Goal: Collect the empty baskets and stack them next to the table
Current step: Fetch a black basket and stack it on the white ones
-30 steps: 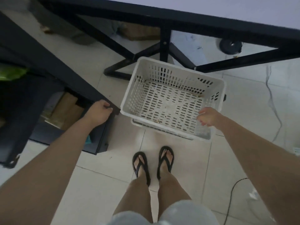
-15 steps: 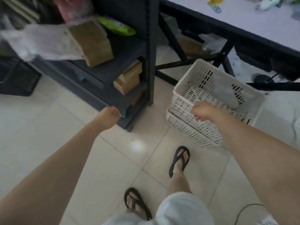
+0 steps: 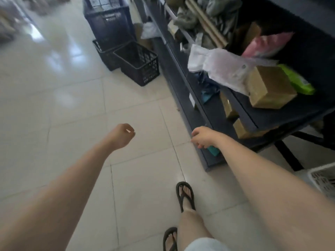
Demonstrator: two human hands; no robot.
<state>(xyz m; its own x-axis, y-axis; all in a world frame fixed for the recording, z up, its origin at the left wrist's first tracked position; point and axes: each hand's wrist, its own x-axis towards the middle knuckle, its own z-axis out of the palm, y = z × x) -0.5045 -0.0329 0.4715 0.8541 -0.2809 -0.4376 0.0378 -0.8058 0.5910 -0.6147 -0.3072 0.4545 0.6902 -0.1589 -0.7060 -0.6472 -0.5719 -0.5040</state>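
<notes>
Left hand (image 3: 121, 135): at about 9 o'clock from the frame centre, over bare floor; fingers curled loosely inward into a soft fist, enclosing nothing.
Right hand (image 3: 204, 136): at about 3 o'clock from the left hand, well apart from it; fingers half bent and pointing down, gripping nothing, just beside the lower edge of the dark shelf unit (image 3: 204, 98).
White basket (image 3: 324, 180): at 4 o'clock, cut off by the right frame edge; only a corner of its slotted wall and rim shows, standing on the floor beyond the right forearm, touched by neither hand.
Black baskets (image 3: 139, 64): at 11 o'clock, on the floor against the shelf unit; the nearer one sits upright with its mouth open and no contents visible, a second overlaps behind it.
Tall dark crate (image 3: 108, 20): at 11 o'clock, farther away, behind the black baskets.
Shelf unit contents: at 2 o'clock; a brown box (image 3: 270, 87), a clear plastic bag (image 3: 228, 67), a green packet (image 3: 297, 80) and a pink packet (image 3: 266, 44), blurred.
Teal object (image 3: 213, 151): on the lowest shelf, just below the right wrist; identity cannot be told.
Feet: at 6 o'clock, in black flip-flops (image 3: 184, 194), on pale glossy floor tiles (image 3: 54, 105).
</notes>
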